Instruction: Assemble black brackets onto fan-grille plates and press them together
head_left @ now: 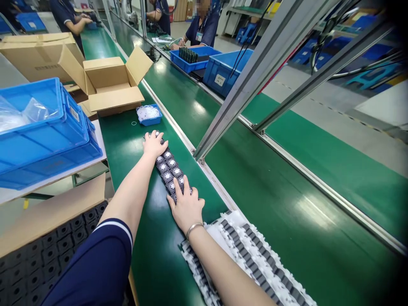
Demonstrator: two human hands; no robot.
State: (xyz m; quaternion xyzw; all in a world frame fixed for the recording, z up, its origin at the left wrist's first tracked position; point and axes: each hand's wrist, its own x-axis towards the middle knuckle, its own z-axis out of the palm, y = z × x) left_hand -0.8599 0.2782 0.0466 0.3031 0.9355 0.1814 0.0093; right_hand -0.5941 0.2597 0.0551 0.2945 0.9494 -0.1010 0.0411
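Two side-by-side rows of small black cooling fans (167, 168) with white-marked rotors lie on the green bench. My left hand (154, 144) is over the far end of the rows, its fingers and thumb spanning both edges. At the near end, my right hand (186, 206) straddles the fans in the same way, fingers spread and thumb on the left side. The fans beneath both hands are partly hidden. Beside my right forearm lie white trays (248, 250) lined with dark parts in rows. Beyond my left hand stands a small blue bin (149, 115) of thin white rings.
An open cardboard box (111, 83) stands past the bin. Blue crates (41, 127) holding clear plastic bags are at left, above a carton of black parts (47, 250). A metal post (236, 93) rises by the conveyor (255, 182). Several co-workers sit farther back.
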